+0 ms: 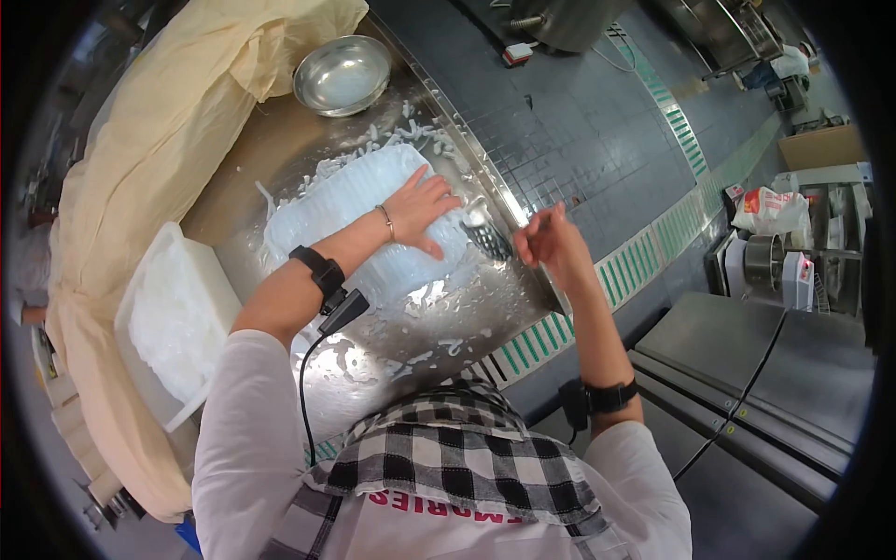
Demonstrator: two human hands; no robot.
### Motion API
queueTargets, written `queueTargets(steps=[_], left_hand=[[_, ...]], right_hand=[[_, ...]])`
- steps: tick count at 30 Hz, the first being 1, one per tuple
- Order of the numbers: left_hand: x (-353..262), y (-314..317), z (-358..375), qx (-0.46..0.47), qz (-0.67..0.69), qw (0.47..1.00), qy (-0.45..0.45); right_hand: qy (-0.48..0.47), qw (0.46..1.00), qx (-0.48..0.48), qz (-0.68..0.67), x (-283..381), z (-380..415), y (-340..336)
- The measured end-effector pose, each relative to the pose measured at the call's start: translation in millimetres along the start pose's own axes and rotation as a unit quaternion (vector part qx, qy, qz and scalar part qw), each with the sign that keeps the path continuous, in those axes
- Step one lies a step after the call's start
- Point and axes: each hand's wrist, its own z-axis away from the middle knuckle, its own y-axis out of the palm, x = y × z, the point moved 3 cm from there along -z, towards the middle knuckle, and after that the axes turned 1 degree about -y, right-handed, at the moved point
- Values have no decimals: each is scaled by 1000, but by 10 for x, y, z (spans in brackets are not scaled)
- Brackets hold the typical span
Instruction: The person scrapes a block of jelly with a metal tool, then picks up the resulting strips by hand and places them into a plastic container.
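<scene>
Taking the big translucent white ridged plastic slab (359, 210) on the wet stainless steel worktop (280, 149) as the landmark: far to its left a large cream-coloured cloth (159, 121) is draped along the worktop's edge, and just left of and below the slab sits a white rectangular plastic tray (154, 271) filled with a pale white mass. Behind the slab, at the far end of the worktop, stands a round shiny steel bowl (342, 75), with small white scraps (411, 131) scattered between bowl and slab and more scraps in front of the slab. The left hand (422, 210) lies flat on the slab's right part, fingers spread, palm down, pressing on it rather than gripping; a black band is on that forearm with a cable running from it. Just right of the slab, at the worktop's rim, lies a dark perforated metal scoop (485, 235). Further right, beyond the rim and above the dark tiled floor (579, 121), the right hand (551, 238) is raised with fingers curled in; it is blurred, and I cannot tell whether it holds anything.
</scene>
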Motion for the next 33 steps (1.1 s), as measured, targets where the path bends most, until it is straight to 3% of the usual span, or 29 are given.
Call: queueTargets(steps=[7,11,13,14,15,16,17,18,20,21,22,24,29,33], left_hand=[[70,106,-241,-21,-10,999,42],[138,168,-275,-49,-18,997,58],[263,178,-260,-203,138,969,4],[304,226,-273,-202,138,970,4],[393,236,-281,-206,349,909,-95],[383,155,-271,-199,540,796,-190],[363,51,-209,-186,611,717,-280],[389,44,-166,-188,609,717,-281],[514,29,15,-326,781,490,-211],[550,4,112,-373,809,410,-195],[589,-38,235,-381,805,411,-195],[642,-186,530,-425,833,333,-123],[363,-965,1444,-513,768,371,-97],[2,-1431,2465,-527,746,371,-168]], right_hand=[[38,991,-110,-62,-567,657,-322],[21,989,-108,-103,-661,747,-416],[19,987,-116,-110,-652,763,-407],[19,987,-116,-112,-652,765,-397],[16,987,-123,-106,-648,764,-391],[14,986,-130,-100,-646,763,-386],[13,987,-128,-101,-648,759,-381],[12,987,-121,-106,-651,748,-374],[11,988,-108,-110,-653,722,-356],[14,988,-110,-106,-656,710,-352],[18,989,-111,-101,-658,697,-336],[22,990,-93,-99,-649,670,-299],[34,993,-89,-73,-742,551,-312],[26,996,-32,-79,-646,472,-118]])
